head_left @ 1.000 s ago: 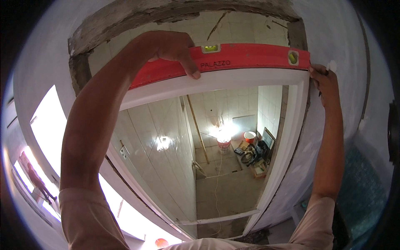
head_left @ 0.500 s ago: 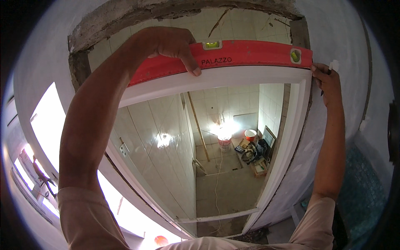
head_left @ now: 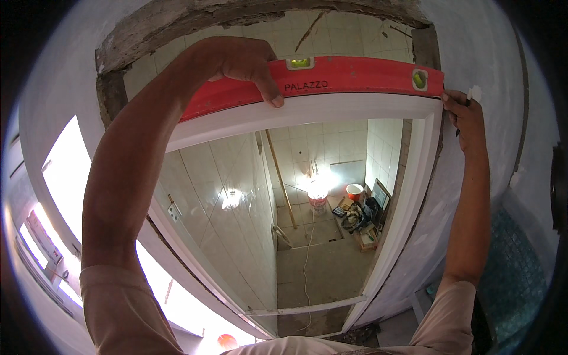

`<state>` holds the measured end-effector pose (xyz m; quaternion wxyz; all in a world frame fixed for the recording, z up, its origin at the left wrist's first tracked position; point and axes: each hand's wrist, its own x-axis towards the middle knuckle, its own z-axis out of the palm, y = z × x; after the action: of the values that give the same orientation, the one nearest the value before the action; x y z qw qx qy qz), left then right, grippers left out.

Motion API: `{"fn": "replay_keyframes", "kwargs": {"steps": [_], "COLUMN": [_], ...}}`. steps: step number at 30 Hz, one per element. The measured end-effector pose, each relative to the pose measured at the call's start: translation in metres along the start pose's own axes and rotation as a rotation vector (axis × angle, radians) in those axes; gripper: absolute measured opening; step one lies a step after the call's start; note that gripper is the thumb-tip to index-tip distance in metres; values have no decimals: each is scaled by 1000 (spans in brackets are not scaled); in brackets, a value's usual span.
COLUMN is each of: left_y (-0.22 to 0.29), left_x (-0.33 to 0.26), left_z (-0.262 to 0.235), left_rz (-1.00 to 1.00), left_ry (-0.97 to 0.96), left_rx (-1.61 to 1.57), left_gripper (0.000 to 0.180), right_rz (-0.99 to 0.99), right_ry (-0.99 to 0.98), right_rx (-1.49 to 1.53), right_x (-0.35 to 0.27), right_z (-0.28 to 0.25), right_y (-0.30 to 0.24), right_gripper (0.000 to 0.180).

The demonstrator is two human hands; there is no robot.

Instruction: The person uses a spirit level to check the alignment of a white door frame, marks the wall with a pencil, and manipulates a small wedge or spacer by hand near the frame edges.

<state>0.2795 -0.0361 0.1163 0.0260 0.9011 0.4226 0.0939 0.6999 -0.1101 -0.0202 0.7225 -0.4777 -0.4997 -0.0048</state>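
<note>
A red spirit level lies along the top rail of a white door frame, with vials at its middle and right end. My left hand grips the level left of the middle vial, thumb down over its front face and the other fingers out of sight behind it. At the frame's upper right corner, my right hand is closed, fingertips against the corner by the level's end. A thin dark stick, perhaps a pencil, shows its ends above and below that hand. My left forearm covers the level's left end.
Rough broken masonry edges the opening above the frame. Through the doorway are a tiled room, a bright lamp, a white-and-red bucket, piled tools, a leaning pole and a cable along the floor.
Both hands and the level hold nearly the same place. The view has shifted very slightly. At the far left, a dark figure-like shape by the bright window no longer shows.
</note>
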Motion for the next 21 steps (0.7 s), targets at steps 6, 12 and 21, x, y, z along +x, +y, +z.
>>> {"fn": "replay_keyframes", "kwargs": {"steps": [6,12,21], "left_y": [1,0,0], "left_x": [-1,0,-1], "left_z": [-1,0,0], "left_rz": [1,25,18], "left_ry": [-17,-30,3], "left_rx": [-4,-49,-17], "left_gripper": [66,68,65], "right_rz": [-10,-3,-6], "right_ry": [9,-9,9], "right_rx": [-4,3,-12], "right_x": [0,2,-1], "right_z": [1,-1,1], "right_y": [1,2,1], "right_gripper": [26,26,25]}}
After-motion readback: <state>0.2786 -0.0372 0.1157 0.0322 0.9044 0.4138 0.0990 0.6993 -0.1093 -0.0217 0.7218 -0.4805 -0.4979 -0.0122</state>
